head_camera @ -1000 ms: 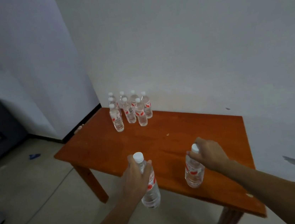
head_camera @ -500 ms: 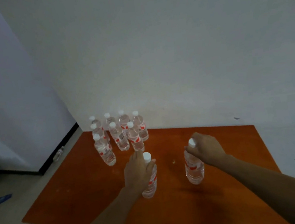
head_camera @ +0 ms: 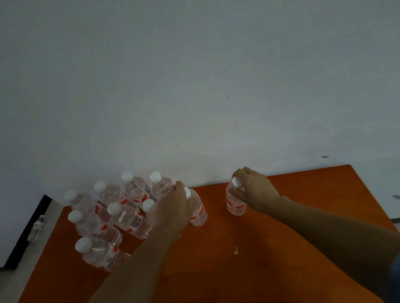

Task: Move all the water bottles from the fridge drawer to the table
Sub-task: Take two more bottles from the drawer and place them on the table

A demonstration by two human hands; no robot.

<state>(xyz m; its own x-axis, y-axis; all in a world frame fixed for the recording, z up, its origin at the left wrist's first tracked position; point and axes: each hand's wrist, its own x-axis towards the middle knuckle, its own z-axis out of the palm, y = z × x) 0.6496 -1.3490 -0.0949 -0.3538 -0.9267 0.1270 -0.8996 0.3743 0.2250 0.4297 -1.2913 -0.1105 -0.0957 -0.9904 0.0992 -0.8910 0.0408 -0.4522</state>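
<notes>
Two clear water bottles with white caps and red labels stand upright near the back of the orange-brown table (head_camera: 302, 214). My left hand (head_camera: 173, 212) is wrapped around the left bottle (head_camera: 197, 212) just right of a cluster. My right hand (head_camera: 254, 190) grips the right bottle (head_camera: 235, 203) from above at its cap and neck. The cluster of several like bottles (head_camera: 115, 212) stands at the table's back left corner, touching or close to my left hand. Both bottle bases appear to rest on the tabletop. No fridge drawer is in view.
A white wall (head_camera: 185, 77) rises directly behind the table's back edge. A dark baseboard (head_camera: 25, 235) and floor (head_camera: 6, 288) show at the left beyond the table's left edge. A small pale speck (head_camera: 235, 249) lies mid-table.
Both hands carried their bottles forward from the table's near edge to its back, beside the cluster. The view closed in on the table and tilted down.
</notes>
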